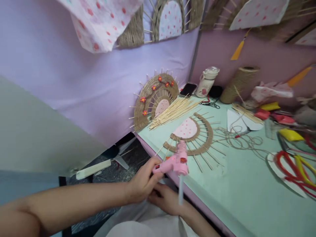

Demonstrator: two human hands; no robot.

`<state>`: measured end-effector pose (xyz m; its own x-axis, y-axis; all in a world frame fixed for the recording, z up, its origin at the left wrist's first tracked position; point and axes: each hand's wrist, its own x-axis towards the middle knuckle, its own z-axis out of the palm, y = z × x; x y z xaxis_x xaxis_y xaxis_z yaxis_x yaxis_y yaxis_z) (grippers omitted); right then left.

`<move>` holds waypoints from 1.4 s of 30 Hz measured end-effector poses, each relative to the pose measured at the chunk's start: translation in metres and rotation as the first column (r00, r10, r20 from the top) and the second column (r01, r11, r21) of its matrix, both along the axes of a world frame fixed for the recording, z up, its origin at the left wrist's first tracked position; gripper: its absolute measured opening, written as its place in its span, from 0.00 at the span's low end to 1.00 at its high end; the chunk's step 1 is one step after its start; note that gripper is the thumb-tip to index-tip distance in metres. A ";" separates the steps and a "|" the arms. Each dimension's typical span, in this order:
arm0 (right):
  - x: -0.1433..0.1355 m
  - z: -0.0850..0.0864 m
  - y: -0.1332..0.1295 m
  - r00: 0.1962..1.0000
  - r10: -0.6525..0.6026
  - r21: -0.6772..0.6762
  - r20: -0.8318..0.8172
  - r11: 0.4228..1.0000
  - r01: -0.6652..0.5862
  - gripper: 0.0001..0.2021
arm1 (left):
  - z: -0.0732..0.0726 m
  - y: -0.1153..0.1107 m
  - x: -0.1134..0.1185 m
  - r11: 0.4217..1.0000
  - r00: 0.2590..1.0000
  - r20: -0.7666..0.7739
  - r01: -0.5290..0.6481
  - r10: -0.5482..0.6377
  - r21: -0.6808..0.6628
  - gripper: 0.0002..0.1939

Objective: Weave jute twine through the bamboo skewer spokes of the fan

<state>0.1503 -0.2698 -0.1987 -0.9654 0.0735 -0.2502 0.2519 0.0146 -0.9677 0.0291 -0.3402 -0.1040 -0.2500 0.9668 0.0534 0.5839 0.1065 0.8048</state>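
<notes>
In the head view my left hand [143, 181] is closed round the handle end of a pink hot glue gun [181, 158], held at the table's near edge. A pale glue stick [181, 191] sticks out of its back, toward me. Just below, my right hand [164, 197] has its fingers curled in by the left hand; what they hold, if anything, is hidden. Beyond the gun's nozzle lies a half-round fan [209, 135] of thin sticks woven with twine, around a spotted cloth centre [186, 128].
A finished twine half-round [148, 92] with red flowers leans on the wall beside a pile of bamboo skewers [175, 112]. Behind are a phone [188, 89], a bottle [207, 82] and a twine spool [238, 84]. Loose twine [247, 141] and scissors [288, 168] lie to the right.
</notes>
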 end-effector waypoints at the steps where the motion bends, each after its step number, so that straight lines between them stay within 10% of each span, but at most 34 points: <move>1: 0.000 -0.001 0.000 1.000 0.013 -0.009 0.002 1.000 -0.013 0.08 | -0.002 -0.012 -0.003 0.998 0.997 0.049 -0.050 0.052 -0.032 0.12; 8: 0.001 -0.005 -0.002 0.998 0.053 -0.103 0.019 0.993 -0.050 0.09 | -0.015 -0.075 -0.029 0.857 0.864 0.166 -0.412 0.475 -0.308 0.14; 13: 0.001 -0.009 -0.002 0.999 0.048 -0.123 -0.025 0.991 -0.051 0.09 | -0.055 -0.084 -0.061 0.666 0.694 0.010 -0.687 0.720 -0.292 0.14; 27: -0.001 -0.018 -0.003 0.999 0.025 -0.105 -0.032 0.994 -0.028 0.09 | -0.136 -0.006 -0.143 0.116 0.137 -0.112 -0.978 0.984 -0.173 0.18; 31: 0.000 -0.017 -0.002 1.000 0.012 -0.132 -0.014 0.991 -0.014 0.09 | -0.140 0.020 -0.158 0.086 0.089 -0.063 -0.995 0.994 -0.050 0.18; 42: -0.005 -0.014 -0.001 1.000 -0.006 -0.170 0.025 0.985 0.010 0.06 | -0.132 0.024 -0.170 0.227 0.216 -0.076 -0.953 0.973 0.199 0.15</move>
<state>0.1451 -0.2712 -0.2124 -0.9584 0.0357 -0.2832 0.2749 -0.1521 -0.9494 -0.1407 -0.3164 -0.2364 -0.9643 -0.0221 0.2640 0.1948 0.6164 0.7630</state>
